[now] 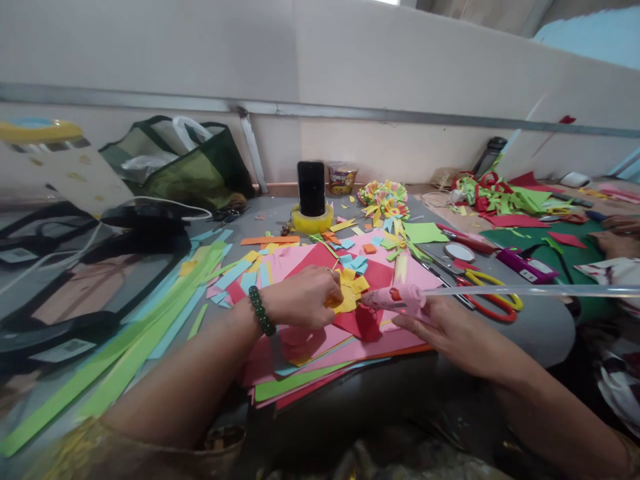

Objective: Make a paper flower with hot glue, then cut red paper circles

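sleeve [125,450] at seven o'clock; left fingers [331,288] pinch yellow flower [352,285], right fingers [419,328] grasp glue gun [403,299]: likely gluing; pressing seems due.

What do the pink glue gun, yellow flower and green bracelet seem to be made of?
Pink glue gun: probably plastic; smooth, rounded, slightly shiny. Yellow flower: likely paper, matte, with thin flat petals. Green bracelet: glossy round beads with highlights; glass, stone or plastic, unclear.

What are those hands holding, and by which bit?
Right hand: glue gun, near its back end. Left hand: at left edge of the flower; grip unclear.
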Demonstrator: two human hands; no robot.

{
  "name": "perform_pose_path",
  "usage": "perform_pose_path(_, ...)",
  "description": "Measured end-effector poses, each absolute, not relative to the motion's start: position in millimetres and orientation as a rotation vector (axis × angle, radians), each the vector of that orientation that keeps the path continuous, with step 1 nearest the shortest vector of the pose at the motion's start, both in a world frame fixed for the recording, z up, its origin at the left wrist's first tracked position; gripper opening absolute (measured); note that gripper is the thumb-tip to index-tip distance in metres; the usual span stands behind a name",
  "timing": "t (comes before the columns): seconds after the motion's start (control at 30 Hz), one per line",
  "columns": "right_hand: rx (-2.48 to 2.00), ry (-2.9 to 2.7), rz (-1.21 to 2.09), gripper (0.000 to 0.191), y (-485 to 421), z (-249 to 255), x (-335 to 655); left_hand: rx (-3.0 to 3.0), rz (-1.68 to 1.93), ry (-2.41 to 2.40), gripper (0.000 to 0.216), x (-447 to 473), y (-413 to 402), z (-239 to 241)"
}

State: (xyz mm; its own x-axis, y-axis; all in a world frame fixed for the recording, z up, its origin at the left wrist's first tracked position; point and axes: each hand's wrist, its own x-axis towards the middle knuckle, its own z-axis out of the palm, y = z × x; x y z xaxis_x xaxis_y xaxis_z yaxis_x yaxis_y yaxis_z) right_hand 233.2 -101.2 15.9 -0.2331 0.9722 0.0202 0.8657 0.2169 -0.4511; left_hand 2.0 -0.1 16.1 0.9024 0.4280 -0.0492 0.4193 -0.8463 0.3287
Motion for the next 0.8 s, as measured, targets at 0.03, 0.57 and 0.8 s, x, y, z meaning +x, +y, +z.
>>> perform_pose_path(0.03,-1.727,-2.199,0.497,0.049,-102.2,16.6,235.4,2.731,0.040,0.622,0.018,2.0,0.0,16.1)
perform_pose_path(0.57,-1.672,-2.167,0.448,0.059,-103.4,20.8,235.8,2.704,0.093,0.583,0.025,2.0,0.7,15.6)
perform_pose_path(0.8,-1.753,-2.159,0.428,0.055,-106.8,24.9,236.1,2.681,0.074,0.620,0.023,1.8,0.2,15.6)
